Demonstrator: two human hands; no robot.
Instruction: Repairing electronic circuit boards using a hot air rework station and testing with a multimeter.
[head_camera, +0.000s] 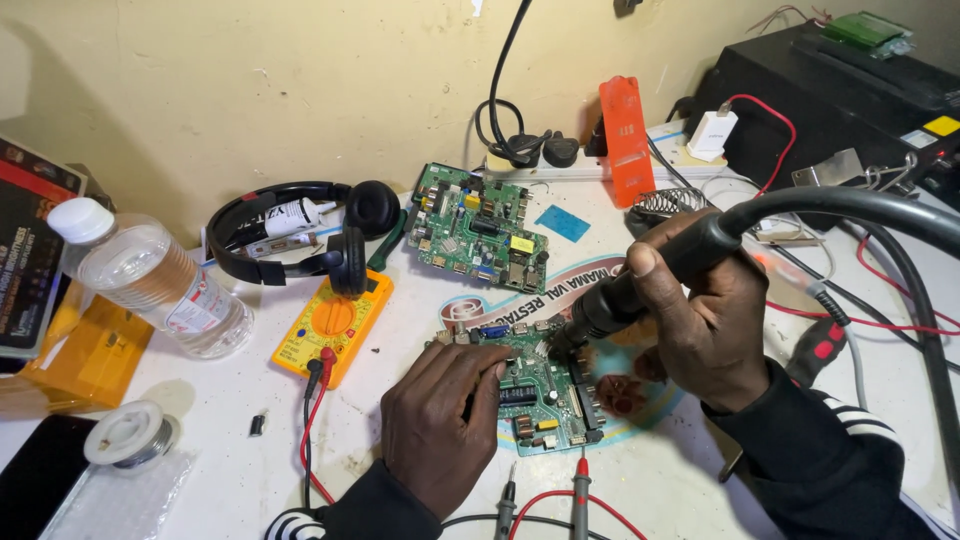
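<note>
Green circuit board (540, 385), densely populated, under left hand (435, 420), black hot-air nozzle (600, 315) above.

green circuit board (540, 395) | flat on table | black hot-air wand (640, 285) | tilted, nozzle down

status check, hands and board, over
Left hand pressing down the near circuit board. Right hand gripping black hot-air handle, nozzle at board. Probe leads beside, not blocking.
</note>
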